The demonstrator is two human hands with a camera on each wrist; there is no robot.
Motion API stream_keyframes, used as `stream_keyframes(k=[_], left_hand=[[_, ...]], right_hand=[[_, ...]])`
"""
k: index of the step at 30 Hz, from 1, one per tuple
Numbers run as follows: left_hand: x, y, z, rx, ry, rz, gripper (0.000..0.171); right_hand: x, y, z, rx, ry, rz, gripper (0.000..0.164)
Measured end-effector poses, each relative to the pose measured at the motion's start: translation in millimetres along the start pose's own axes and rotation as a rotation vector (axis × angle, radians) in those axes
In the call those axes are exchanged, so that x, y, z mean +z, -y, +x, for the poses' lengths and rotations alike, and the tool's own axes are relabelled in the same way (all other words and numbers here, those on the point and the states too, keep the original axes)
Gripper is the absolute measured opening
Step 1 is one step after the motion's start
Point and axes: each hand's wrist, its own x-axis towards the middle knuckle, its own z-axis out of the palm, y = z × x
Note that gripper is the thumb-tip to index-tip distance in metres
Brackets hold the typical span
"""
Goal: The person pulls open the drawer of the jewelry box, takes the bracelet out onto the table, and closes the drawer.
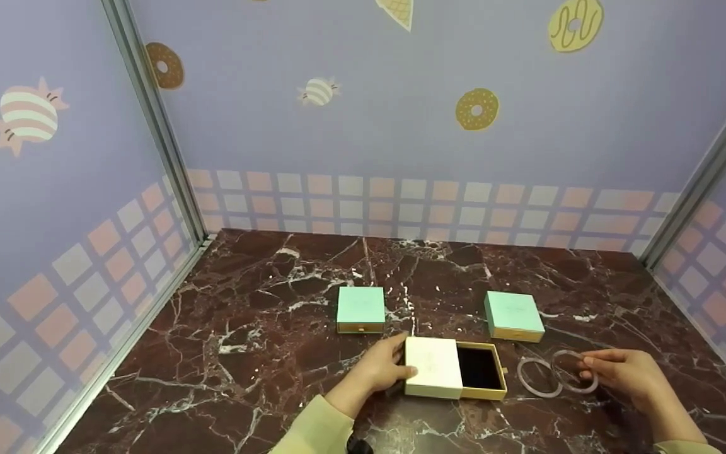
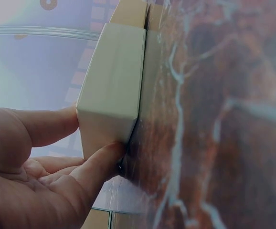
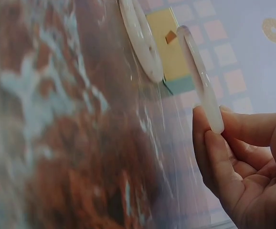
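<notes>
A cream drawer-style gift box [image 1: 433, 367] lies on the table with its gold-edged drawer [image 1: 483, 396] pulled partway out to the right, showing a dark lining. My left hand [image 1: 375, 366] grips the sleeve's left end; in the left wrist view its fingertips touch the box's end and edges. To the right, my right hand [image 1: 628, 373] pinches a pale bangle [image 3: 202, 78] between thumb and fingers, raised off the table. Another pale bangle [image 1: 520, 373] lies flat on the tabletop, between the drawer and the pinched one.
Two closed mint-green drawer boxes stand farther back, one [image 1: 361, 307] at centre and one [image 1: 514, 312] to its right. The dark red marbled table [image 1: 224, 378] is enclosed by printed lilac walls [image 1: 375, 132] at the back and sides.
</notes>
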Motion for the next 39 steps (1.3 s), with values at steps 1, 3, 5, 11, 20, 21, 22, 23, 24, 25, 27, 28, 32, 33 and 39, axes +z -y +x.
stream_keyframes(k=[1,3,5,11,20,21,22,23,24,25,27,28,32,33,39], left_hand=[[-0.1,0.0,0.0,-0.001,0.001,-0.001,0.076],[-0.3,-0.1,0.1,-0.004,0.003,-0.001,0.076],[-0.4,-0.2,0.0,-0.004,0.004,-0.002,0.076],[-0.2,-0.8,-0.5,0.001,0.003,0.002,0.075],[0.1,0.0,-0.5,-0.01,0.013,0.039,0.077],[0.0,0.2,-0.4,-0.012,0.012,0.039,0.076],[0.0,0.4,-0.4,-0.012,0.009,0.041,0.076],[-0.1,0.5,-0.5,-0.012,0.006,0.043,0.076],[-0.2,0.6,-0.6,-0.011,0.002,0.045,0.076],[-0.1,0.6,-0.4,-0.009,-0.001,0.048,0.076],[-0.1,0.3,-0.4,-0.008,-0.006,0.049,0.076],[0.0,0.2,-0.4,-0.007,-0.007,0.051,0.077],[-0.1,-0.4,-0.8,0.001,-0.006,0.053,0.076],[-0.2,-0.5,-0.9,0.003,-0.005,0.051,0.076],[-0.9,-1.1,-1.1,0.013,-0.002,0.041,0.076]], right_hand=[[-2.1,-1.2,0.6,0.001,-0.003,-0.006,0.02],[-6.1,-3.3,1.7,0.009,-0.013,-0.011,0.021],[-9.9,-5.0,2.3,0.021,-0.019,-0.02,0.024],[-18.2,-7.3,3.0,0.063,-0.042,-0.05,0.028],[-20.7,-10.7,4.5,0.082,-0.047,-0.061,0.029],[-20.3,-10.8,4.7,0.079,-0.05,-0.071,0.029],[-19.8,-10.5,4.8,0.077,-0.053,-0.083,0.03],[-19.2,-10.1,5.1,0.075,-0.056,-0.098,0.03],[-18.2,-9.7,5.3,0.074,-0.062,-0.113,0.031],[-17.5,-8.8,5.4,0.072,-0.068,-0.128,0.032],[-15.7,-7.1,5.1,0.068,-0.084,-0.172,0.033],[-14.7,-6.4,4.8,0.064,-0.093,-0.192,0.032],[-10.7,-4.9,3.2,0.05,-0.143,-0.285,0.029],[-10.2,-4.7,3.1,0.043,-0.153,-0.307,0.028],[-9.5,-4.4,4.1,0.044,-0.177,-0.341,0.026]])
